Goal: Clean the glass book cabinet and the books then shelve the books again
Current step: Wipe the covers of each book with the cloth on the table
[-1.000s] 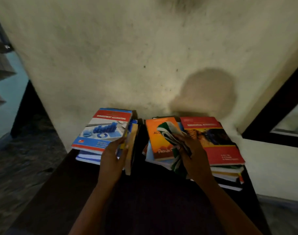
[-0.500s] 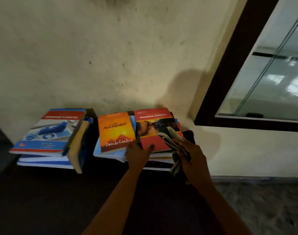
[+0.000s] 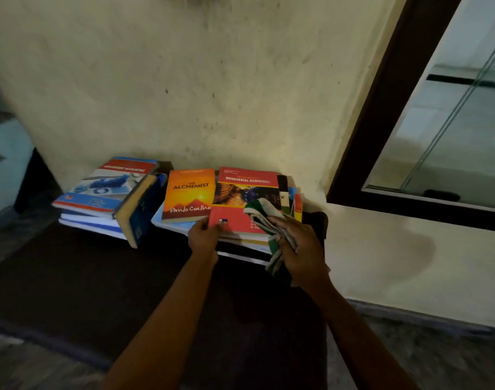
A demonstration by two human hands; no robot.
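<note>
Books lie in two stacks on one dark brown tabletop [image 3: 71,277] at the centre of the frame, backed against the cream plaster wall [image 3: 184,80]. The left stack [image 3: 88,222] is topped by one blue, white and red accounting textbook [image 3: 108,187]. One thick blue hardback [image 3: 140,212] with yellowed page edges leans tilted against that stack's right side. The right stack [image 3: 240,242] shows two covers side by side on top: one orange paperback titled THE ALCHEMIST [image 3: 188,195] and, touching its right edge, one red textbook titled MANAGERIAL ECONOMICS [image 3: 243,192]. Further book edges project past the red textbook on the right. You cannot tell the full count of books in either stack.

Your left hand [image 3: 204,235] pinches the lower left corner of the red textbook, thumb on the cover. Your right hand [image 3: 300,243] is closed round one crumpled green and white cloth [image 3: 262,218], which lies over the lower right of the same cover.

One glass-fronted cabinet [image 3: 452,122] with a dark frame [image 3: 381,108] fills the upper right of the frame, to the right of the right stack. Its glass carries reflections, and its inside cannot be made out.
</note>
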